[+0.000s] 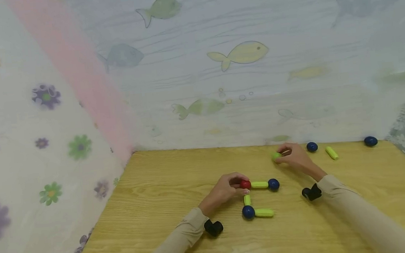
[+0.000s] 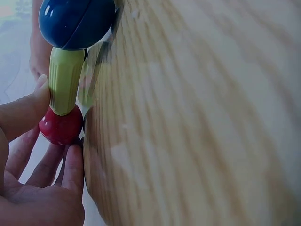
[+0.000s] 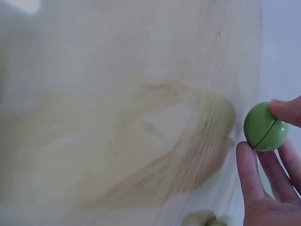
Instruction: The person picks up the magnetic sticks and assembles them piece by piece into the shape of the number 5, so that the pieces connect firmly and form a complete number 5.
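Note:
On the wooden table lies a joined piece: a red ball [image 1: 245, 184], a yellow-green rod [image 1: 259, 184] running right to a blue ball [image 1: 274, 184], and another rod [image 1: 247, 200] running toward me to a second blue ball [image 1: 248, 212]. From that ball a further rod [image 1: 265, 213] points right with a free end. My left hand [image 1: 226, 189] grips the red ball between thumb and fingers, as the left wrist view also shows. Farther back, my right hand [image 1: 295, 157] pinches a green ball [image 3: 266, 127] between thumb and fingertips, close over the table.
Along the table's back edge lie a dark blue ball [image 1: 312, 147], a loose yellow-green rod [image 1: 332, 153] and another dark blue ball [image 1: 371, 141]. A fish-patterned sheet [image 1: 188, 127] hangs behind the table [image 1: 163, 174]; a flowered one [image 1: 84, 185] is on the left.

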Demonstrator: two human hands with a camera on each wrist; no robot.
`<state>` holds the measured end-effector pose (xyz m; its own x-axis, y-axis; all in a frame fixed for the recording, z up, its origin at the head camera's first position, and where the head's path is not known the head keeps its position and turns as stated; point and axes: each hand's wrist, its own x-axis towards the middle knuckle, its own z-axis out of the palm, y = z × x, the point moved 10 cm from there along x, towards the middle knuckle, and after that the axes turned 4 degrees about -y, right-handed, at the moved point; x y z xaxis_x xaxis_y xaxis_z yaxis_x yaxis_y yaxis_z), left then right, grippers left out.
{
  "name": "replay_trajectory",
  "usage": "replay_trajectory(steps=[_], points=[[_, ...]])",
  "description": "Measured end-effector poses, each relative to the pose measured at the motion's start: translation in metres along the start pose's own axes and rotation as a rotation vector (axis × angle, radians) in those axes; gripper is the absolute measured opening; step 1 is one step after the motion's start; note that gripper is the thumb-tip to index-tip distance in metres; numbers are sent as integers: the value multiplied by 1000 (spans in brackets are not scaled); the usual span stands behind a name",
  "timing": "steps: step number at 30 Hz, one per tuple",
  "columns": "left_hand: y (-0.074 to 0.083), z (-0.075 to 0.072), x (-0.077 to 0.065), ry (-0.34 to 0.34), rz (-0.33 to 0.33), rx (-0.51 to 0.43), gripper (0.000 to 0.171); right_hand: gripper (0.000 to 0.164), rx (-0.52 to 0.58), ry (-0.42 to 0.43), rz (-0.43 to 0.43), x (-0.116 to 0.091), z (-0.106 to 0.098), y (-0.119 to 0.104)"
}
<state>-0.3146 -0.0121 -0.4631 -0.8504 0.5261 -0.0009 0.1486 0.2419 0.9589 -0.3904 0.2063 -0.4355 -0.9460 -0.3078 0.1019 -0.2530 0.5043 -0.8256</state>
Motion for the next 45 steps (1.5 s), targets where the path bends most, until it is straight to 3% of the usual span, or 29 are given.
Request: replay_trajectory(steps=[12, 20, 26, 35, 45], points=[[4, 1, 1, -14, 12, 20, 32, 34, 86, -76, 15, -56, 0, -6], [2, 1, -1, -8, 8, 11, 33, 32, 156, -129, -5, -89, 15, -16], [1, 1, -1, -15, 8, 8, 33, 31, 194, -204, -70, -111, 29, -35], [1, -1, 1, -6, -2, 20, 33, 31, 169, -297, -158, -126, 55, -52], [0, 0, 1, -9, -6, 16, 32, 29, 119, -311, -184, -131, 73, -63]])
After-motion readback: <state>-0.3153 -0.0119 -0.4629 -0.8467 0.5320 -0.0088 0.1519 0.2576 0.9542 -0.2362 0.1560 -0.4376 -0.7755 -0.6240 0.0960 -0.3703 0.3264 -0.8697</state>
